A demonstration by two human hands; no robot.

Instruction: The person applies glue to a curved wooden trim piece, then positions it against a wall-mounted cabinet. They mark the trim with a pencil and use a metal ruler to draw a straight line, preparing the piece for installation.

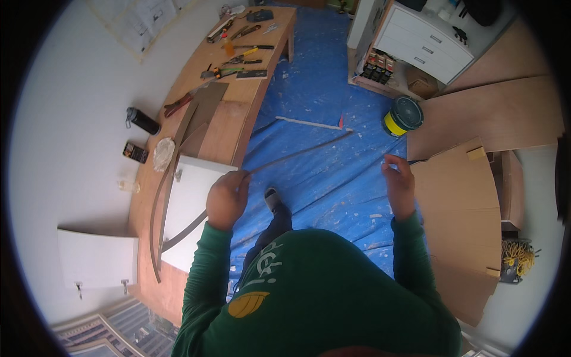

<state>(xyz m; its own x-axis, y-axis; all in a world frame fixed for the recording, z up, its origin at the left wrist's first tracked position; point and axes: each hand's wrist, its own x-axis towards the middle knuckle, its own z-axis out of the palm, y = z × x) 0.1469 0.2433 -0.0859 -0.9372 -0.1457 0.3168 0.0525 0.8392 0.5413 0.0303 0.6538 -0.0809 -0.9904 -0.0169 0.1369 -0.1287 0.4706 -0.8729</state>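
My left hand point(228, 199) is closed around a long, thin, dark grey-brown edging strip point(297, 153). One end of this strip curves back over a white cabinet door point(189, 209) on the workbench; the other stretches forward right above the floor sheet. My right hand point(398, 183) is raised between the blue sheet and the cardboard, its fingers curled in a pinch. What that pinch holds, if anything, I cannot make out. Another brown strip point(156, 220) bends along the bench beside the door.
Pliers, cutters and other tools lie on the far part of the wooden workbench point(244, 110). A dark bucket with a yellow band point(403, 116) stands on the blue sheet point(321, 196). Large cardboard point(458, 208) leans at the right. A black bottle point(143, 121) and phone point(136, 152) are left.
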